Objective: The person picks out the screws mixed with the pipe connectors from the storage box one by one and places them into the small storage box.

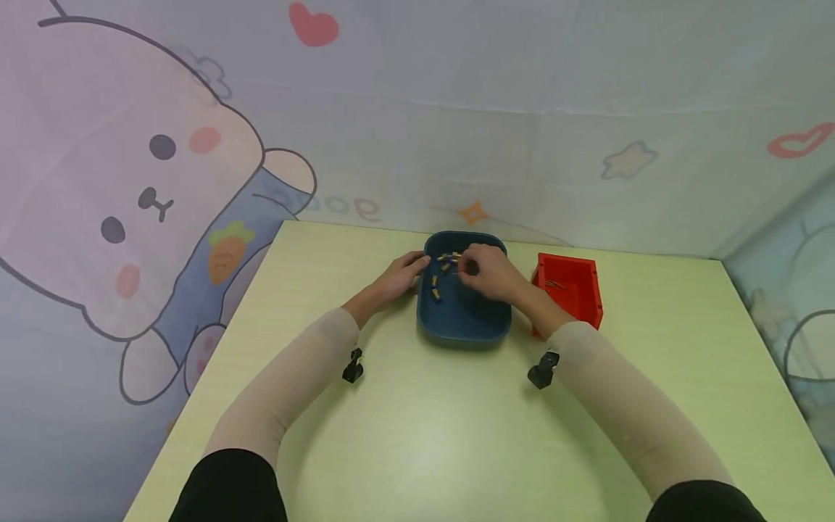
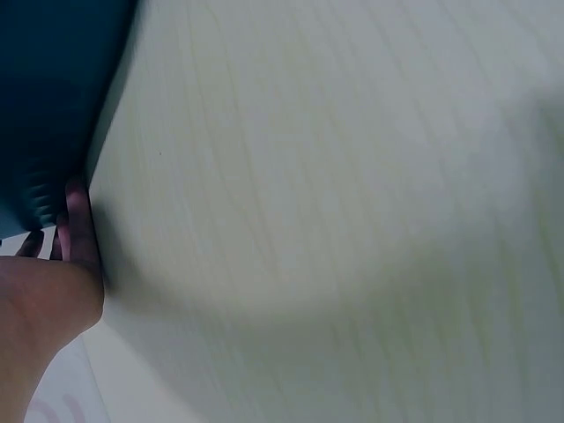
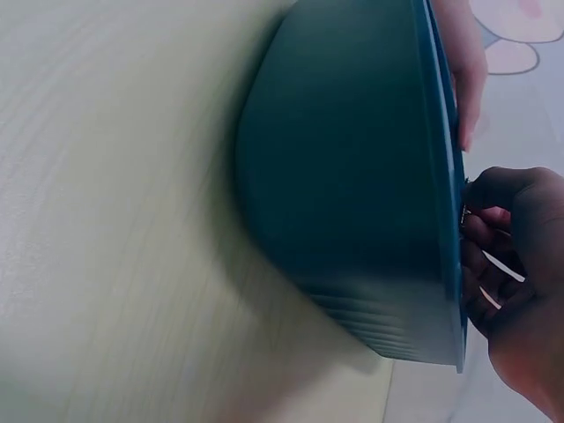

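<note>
A dark blue basin (image 1: 464, 319) stands on the table, with several small gold-and-blue cylindrical pieces (image 1: 435, 288) lying in its left and far part. My left hand (image 1: 396, 279) holds the basin at its left side, thumb at the rim and fingers along the outer wall, as the left wrist view shows. Over the right half of the basin, my right hand (image 1: 491, 272) has its fingers curled. In the right wrist view its thumb and fingers pinch a tiny gold-coloured piece (image 3: 464, 214) close to the rim; most of that piece is hidden by the fingers.
To the right of the basin stands a red box (image 1: 580, 290) with a few thin gold-coloured pieces (image 1: 555, 284) inside, partly behind my right forearm. A printed cloth (image 1: 417, 145) hangs behind the far edge of the pale wooden table (image 1: 424, 435).
</note>
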`<state>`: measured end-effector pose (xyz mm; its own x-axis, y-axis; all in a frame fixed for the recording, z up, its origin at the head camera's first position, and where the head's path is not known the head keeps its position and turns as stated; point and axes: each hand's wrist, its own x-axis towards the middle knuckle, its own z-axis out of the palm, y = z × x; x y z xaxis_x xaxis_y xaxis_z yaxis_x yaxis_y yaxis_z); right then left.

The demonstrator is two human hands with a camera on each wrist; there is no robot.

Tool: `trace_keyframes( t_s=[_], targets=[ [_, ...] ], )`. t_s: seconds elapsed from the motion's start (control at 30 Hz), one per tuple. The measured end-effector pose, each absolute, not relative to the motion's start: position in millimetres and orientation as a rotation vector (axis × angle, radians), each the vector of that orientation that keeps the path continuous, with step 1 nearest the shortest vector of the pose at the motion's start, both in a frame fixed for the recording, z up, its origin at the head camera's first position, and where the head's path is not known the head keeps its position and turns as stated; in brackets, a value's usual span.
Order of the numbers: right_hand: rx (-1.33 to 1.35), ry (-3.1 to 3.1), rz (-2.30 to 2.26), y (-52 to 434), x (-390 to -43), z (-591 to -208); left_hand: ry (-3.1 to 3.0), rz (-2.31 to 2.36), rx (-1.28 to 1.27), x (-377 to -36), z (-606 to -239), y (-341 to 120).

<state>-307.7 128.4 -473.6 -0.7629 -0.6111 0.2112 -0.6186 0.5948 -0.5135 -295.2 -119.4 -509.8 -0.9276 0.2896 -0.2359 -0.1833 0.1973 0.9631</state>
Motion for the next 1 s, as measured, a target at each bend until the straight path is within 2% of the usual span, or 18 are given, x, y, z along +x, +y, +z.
trace_keyframes(
  t_s=[1.0],
  targets=[
    [0.896,-2.793,1.326,154.6,-282.5,-454.2,2.127,1.763,0.077,-295.9,-510.3,-124.7]
  ],
)
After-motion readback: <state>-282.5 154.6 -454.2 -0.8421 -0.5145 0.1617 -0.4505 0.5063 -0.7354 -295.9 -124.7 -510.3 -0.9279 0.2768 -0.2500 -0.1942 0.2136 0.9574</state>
